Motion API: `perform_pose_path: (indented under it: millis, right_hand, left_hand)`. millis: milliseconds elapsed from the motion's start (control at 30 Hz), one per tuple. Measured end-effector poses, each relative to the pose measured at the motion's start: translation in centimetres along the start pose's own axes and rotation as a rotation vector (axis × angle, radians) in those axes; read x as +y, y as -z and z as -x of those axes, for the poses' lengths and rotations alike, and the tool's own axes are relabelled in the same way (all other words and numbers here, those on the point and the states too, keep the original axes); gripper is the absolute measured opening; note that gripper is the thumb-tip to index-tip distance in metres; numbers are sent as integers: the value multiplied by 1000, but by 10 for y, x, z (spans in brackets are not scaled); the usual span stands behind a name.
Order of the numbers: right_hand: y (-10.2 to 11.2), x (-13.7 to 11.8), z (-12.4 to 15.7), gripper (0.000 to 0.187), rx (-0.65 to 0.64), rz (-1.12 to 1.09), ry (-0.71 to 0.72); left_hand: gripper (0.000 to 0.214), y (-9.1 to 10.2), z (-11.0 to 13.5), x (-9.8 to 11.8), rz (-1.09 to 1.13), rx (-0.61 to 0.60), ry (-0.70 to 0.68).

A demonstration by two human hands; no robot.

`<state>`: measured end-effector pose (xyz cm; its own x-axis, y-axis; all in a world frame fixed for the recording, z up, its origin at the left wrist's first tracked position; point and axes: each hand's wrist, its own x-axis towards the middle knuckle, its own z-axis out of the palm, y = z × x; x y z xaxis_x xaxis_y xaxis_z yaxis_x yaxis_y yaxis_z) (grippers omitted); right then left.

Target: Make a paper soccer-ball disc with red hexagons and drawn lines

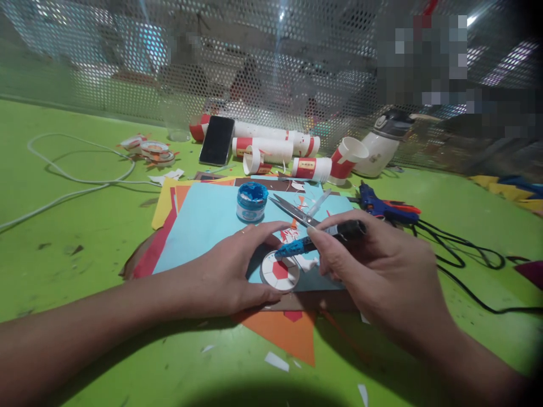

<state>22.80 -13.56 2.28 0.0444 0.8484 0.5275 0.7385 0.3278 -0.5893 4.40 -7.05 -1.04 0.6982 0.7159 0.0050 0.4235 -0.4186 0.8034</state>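
Observation:
My left hand (229, 265) curves round a small round white piece (269, 276), thumb and fingers at its edge. A red hexagon-like shape (280, 269) marks the middle of that piece, with dark lines running outward. In my right hand (377, 271) is a black marker pen (345, 230), its front end coated in thick blue paint. The pen's tip meets the upper edge of the round piece. Behind my left hand stands an open jar of blue paint (251, 210). Scissors (292, 210) lie just beyond the pen, partly hidden by my right hand.
Light blue paper (203, 220) tops a stack of coloured sheets. Paper cups (311, 168), a leaning phone (216, 141) and a white flask (375, 150) line the back, before a perforated screen. A glue gun (384, 208) with black cable lies right; a white cable (80, 189) loops left.

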Motion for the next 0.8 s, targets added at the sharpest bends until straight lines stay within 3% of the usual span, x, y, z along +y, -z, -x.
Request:
perform_pose_path:
  millis: [267,800]
  right_hand:
    - [6,-2,-2,19,89,-9,-20]
    - [0,-4,1,15,67,27,7]
  left_hand:
    - [84,0,-2,1,74,-3,67]
    - [82,1,-1,2,6,12,32]
